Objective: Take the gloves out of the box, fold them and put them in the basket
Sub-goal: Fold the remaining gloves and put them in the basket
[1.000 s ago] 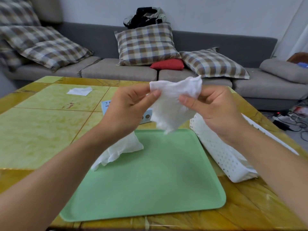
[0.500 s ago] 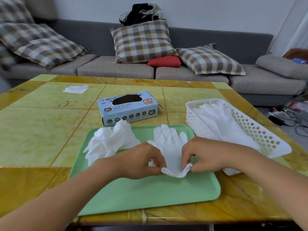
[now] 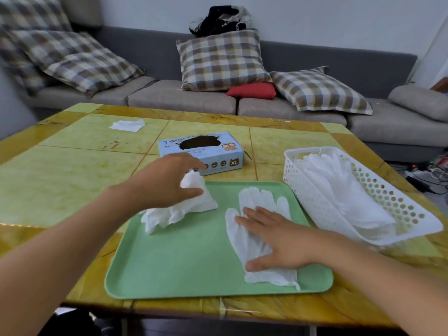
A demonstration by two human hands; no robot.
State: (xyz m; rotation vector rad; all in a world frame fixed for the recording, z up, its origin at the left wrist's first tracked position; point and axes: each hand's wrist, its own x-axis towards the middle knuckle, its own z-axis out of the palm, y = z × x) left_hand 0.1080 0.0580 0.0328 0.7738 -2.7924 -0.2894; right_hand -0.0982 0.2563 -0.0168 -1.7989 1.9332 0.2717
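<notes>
Here your right hand (image 3: 274,236) lies flat, fingers straight, pressing a thin white glove (image 3: 254,238) smooth against the matte green tray (image 3: 184,267); the glove's fingers point away from you and its cuff wrinkles near the tray's front edge. Your left hand (image 3: 167,183) rests on a crumpled heap of filmy white gloves (image 3: 184,207) at the tray's far left corner; I cannot tell whether it grips them. Behind sits the blue cardboard box (image 3: 213,154), its oval opening dark; to the right, the white perforated plastic basket (image 3: 397,207) holds more pale gloves, on the glossy yellow-green tiled table (image 3: 60,180).
</notes>
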